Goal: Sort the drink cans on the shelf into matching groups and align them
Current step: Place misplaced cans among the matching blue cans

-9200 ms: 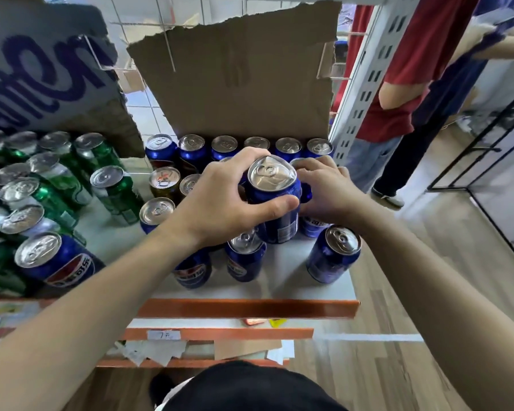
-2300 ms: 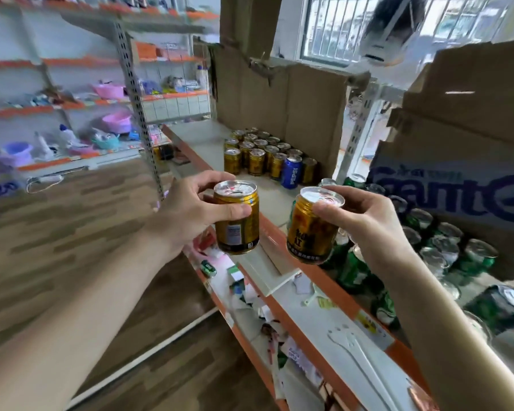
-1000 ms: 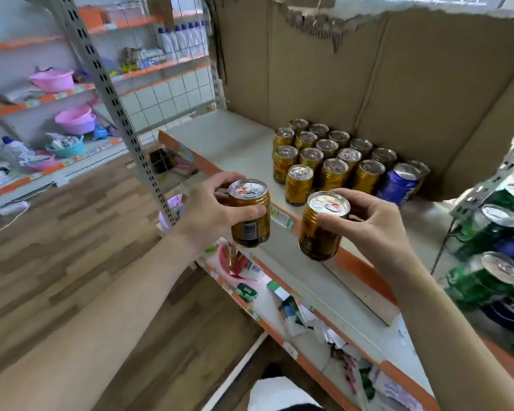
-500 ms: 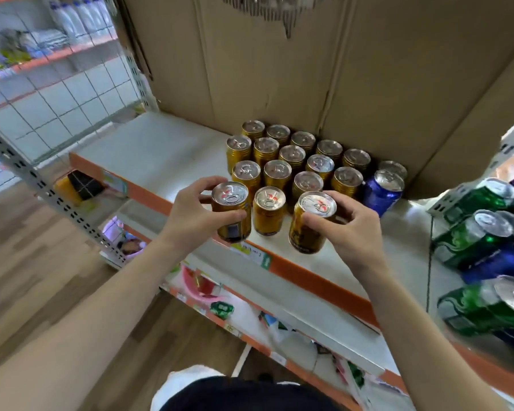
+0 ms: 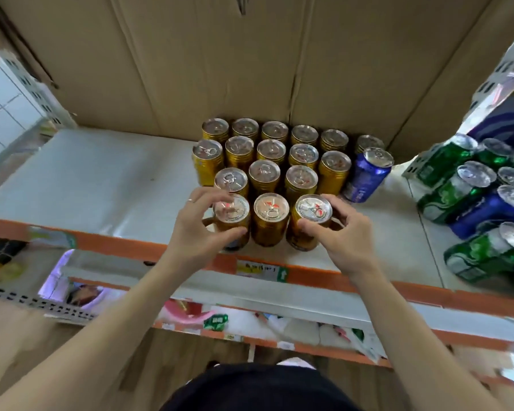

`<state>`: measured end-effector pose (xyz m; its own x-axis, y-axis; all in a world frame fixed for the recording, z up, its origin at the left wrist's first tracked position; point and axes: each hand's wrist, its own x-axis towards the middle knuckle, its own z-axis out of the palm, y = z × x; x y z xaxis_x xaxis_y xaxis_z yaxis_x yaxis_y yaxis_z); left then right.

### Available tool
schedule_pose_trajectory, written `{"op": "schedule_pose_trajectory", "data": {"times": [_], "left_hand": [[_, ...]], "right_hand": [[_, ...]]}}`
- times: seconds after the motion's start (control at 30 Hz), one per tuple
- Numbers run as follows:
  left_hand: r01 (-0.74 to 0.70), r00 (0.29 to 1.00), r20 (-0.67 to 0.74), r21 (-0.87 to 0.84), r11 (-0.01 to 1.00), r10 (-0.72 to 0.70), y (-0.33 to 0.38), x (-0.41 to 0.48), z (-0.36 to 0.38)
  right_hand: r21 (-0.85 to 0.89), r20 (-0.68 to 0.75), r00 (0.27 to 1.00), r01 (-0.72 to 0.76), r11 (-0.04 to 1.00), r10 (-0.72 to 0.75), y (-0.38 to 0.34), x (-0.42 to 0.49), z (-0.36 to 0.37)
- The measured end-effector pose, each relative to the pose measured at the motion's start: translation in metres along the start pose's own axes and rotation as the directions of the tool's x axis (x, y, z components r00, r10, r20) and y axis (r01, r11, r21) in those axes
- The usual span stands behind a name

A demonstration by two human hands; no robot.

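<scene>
Both gold cans (image 5: 231,208) now stand on the white shelf (image 5: 101,179), fingers (image 5: 346,216) curled round them.

Nothing here reads with certainty. The yellow price tag (image 5: 257,269) on the shelf edge (image 5: 116,246) bears blurred handwriting, and the blue can (image 5: 365,176) carries white lettering too smeared to make out.

Carries, on the white shelf (image 5: 101,179), a block of upright gold cans (image 5: 272,152) packed in rows, three in the front row close to the orange front edge (image 5: 116,244), the back row just before the cardboard sheet (image 5: 190,60). Has one upright blue can (image 5: 367,176) just beside the block's right side. Further right, holds green and blue cans (image 5: 463,191) crowded together. Wears a price label (image 5: 257,269) on that edge.
</scene>
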<state>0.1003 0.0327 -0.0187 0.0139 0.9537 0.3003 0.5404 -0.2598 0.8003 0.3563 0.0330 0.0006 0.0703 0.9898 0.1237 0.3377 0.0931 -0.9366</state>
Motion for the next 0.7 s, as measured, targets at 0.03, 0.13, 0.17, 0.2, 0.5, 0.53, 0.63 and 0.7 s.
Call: {"op": "schedule_pose_trajectory", "data": {"times": [0.03,0.13,0.17,0.2,0.5,0.53,0.63,0.7], "left_hand": [[-0.028,1.000,0.009,-0.002,1.000,0.028,-0.003,-0.002,0.001],[-0.004,1.000,0.022,-0.045,0.999,0.005,-0.007,-0.008,0.004],[0.014,1.000,0.024,-0.055,0.998,-0.013,-0.008,-0.008,0.005],[0.023,0.999,0.024,-0.056,0.998,-0.022,-0.010,-0.008,0.005],[0.066,0.987,0.144,0.002,0.998,-0.066,-0.030,-0.010,0.007],[0.073,0.987,0.145,0.013,0.997,-0.074,-0.028,-0.010,0.007],[0.103,0.985,0.137,0.006,0.995,-0.103,-0.027,-0.012,0.009],[0.118,0.984,0.137,-0.016,0.993,-0.115,-0.026,-0.012,0.010]], "right_hand": [[-0.014,-0.015,1.000,0.008,1.000,-0.008,-0.002,-0.002,0.005],[0.004,-0.069,0.998,0.003,1.000,-0.002,0.003,-0.009,0.016],[0.028,-0.087,0.996,-0.004,1.000,0.007,0.005,-0.012,0.019],[0.036,-0.098,0.995,-0.009,0.999,0.013,0.007,-0.014,0.021],[-0.051,-0.099,0.986,-0.141,0.989,0.135,0.014,-0.031,0.021],[-0.066,-0.102,0.985,-0.150,0.987,0.142,0.015,-0.032,0.021],[-0.081,-0.129,0.978,-0.177,0.981,0.166,0.013,-0.032,0.024],[-0.089,-0.152,0.976,-0.170,0.981,0.156,0.011,-0.029,0.026]]}}
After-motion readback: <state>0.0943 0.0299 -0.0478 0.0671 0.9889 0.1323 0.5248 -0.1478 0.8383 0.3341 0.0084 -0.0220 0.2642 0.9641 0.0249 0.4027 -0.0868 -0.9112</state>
